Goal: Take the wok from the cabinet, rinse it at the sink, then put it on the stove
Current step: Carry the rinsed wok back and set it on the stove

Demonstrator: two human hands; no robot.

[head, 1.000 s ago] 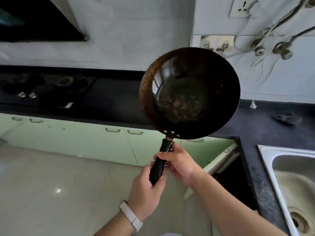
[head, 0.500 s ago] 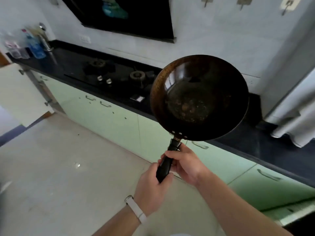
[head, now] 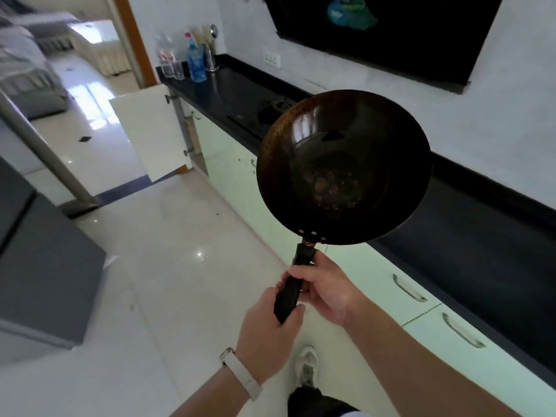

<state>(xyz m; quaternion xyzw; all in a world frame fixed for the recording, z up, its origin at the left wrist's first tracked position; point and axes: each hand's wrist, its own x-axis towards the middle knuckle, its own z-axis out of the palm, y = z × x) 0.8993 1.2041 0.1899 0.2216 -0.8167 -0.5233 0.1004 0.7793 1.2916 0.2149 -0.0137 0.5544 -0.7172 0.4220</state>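
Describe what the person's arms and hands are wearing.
Both forearms are bare, with no sleeves or gloves in view. At the left hand, the wrist carries a pale cream wristband with a metal buckle. The right hand wears nothing visible.

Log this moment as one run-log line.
wok: held in air, interior facing camera | left hand: grips handle end | right hand: grips handle nearer bowl | stove: behind wok, not yet reached

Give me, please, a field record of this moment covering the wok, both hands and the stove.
wok: held in the air, inside facing the camera, brownish spots at bottom
left hand: grips the handle's lower end
right hand: grips the handle above the left
stove: on the black counter, partly hidden by the wok
cabinet door: open
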